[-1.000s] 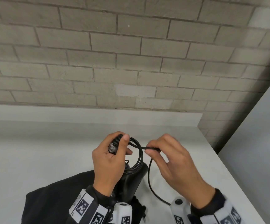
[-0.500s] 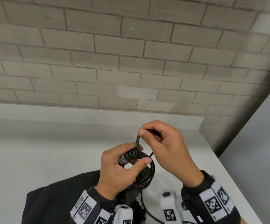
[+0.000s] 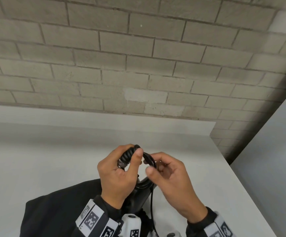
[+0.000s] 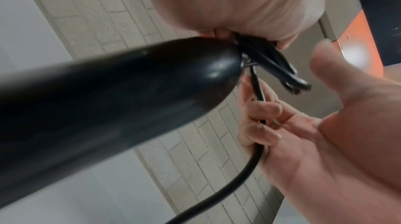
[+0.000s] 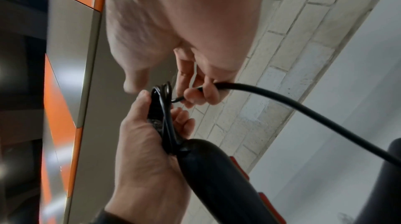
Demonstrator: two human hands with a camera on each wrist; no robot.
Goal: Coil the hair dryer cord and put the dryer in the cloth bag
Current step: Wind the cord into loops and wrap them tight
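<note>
left hand (image 3: 120,175) gripping coiled cord loops (image 3: 148,159) and ribbed strain relief at the hair dryer (image 3: 138,194) handle end, above the counter (image 3: 44,159). right hand (image 3: 171,182) pinching the loose cord. black cloth bag (image 3: 56,211) lying beneath.

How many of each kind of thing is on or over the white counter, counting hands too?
Hands: 2, left hand and right hand
Hair dryer: 1
Cord: 1
Cloth bag: 1
Total: 5
</note>
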